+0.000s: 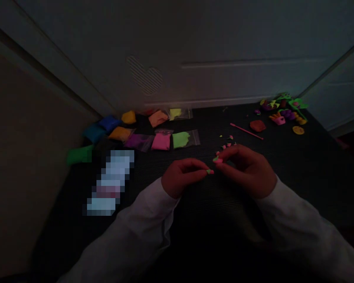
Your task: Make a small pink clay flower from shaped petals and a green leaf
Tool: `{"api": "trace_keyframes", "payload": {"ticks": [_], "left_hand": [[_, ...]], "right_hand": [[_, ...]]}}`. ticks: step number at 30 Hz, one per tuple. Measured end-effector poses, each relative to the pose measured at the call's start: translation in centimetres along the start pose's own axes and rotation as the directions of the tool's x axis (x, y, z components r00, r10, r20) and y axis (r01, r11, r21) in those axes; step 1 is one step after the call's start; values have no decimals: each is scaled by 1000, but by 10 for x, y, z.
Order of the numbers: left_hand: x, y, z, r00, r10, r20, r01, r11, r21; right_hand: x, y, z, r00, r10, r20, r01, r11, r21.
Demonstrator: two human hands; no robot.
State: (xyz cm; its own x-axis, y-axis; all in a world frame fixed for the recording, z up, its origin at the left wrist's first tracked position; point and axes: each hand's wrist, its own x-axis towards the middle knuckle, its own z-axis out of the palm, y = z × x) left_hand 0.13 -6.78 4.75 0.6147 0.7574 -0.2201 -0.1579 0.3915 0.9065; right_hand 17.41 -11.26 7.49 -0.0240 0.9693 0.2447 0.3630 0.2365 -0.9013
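Between thumb and index finger, my left hand (pixel 181 176) pinches a small pink-and-green clay piece (pixel 210 171). A slightly larger pink-and-green clay piece (pixel 217 160) is pinched in the fingertips of my right hand (pixel 249 169). The two pieces are close together but apart, above the dark table. Just beyond my right hand lie several tiny pink clay pieces with green bits (pixel 224 147), partly hidden by its fingers. Farther back on the table is a thin pink modelling tool (pixel 246 131), beside a flattened reddish clay lump (pixel 257 125).
Bags of coloured clay, among them a pink bag (pixel 161 141) and a light green bag (pixel 181 139), line the table's back left. A blurred-out bright screen (pixel 110 182) lies at left. Finished clay figures (pixel 279 118) crowd the back right corner. A white panel (pixel 224 78) rises behind.
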Motion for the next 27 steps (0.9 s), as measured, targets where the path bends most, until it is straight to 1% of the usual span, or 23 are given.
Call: {"api": "trace_keyframes", "payload": {"ticks": [3, 5, 7, 10, 13, 20, 23, 27], "left_hand": [[-3, 3, 2, 995, 51, 80, -61, 988, 139], [-5, 4, 2, 993, 72, 94, -88, 981, 174], [-5, 4, 2, 992, 90, 86, -104, 979, 175], [-5, 3, 2, 992, 100, 73, -109, 985, 137], [-5, 3, 2, 994, 96, 59, -102, 989, 103], [-4, 2, 3, 999, 44, 7, -45, 998, 53], [-3, -1, 4, 1000, 1, -14, -1, 1000, -26], [-2, -5, 6, 998, -63, -11, 59, 977, -207]], "right_hand": [[-1, -4, -3, 999, 34, 37, -34, 999, -19], [-2, -7, -6, 997, 41, 65, -37, 997, -62], [-3, -9, -8, 995, 30, 95, -18, 992, -128], [-4, -10, -9, 990, -5, 143, 35, 978, -204], [-6, -9, -9, 985, -26, 171, 67, 970, -235], [-6, -10, -7, 991, -47, 123, 82, 951, -298], [-6, -10, -7, 991, -54, 121, 88, 950, -299], [-6, -9, -8, 990, -50, 134, 87, 952, -293]]}}
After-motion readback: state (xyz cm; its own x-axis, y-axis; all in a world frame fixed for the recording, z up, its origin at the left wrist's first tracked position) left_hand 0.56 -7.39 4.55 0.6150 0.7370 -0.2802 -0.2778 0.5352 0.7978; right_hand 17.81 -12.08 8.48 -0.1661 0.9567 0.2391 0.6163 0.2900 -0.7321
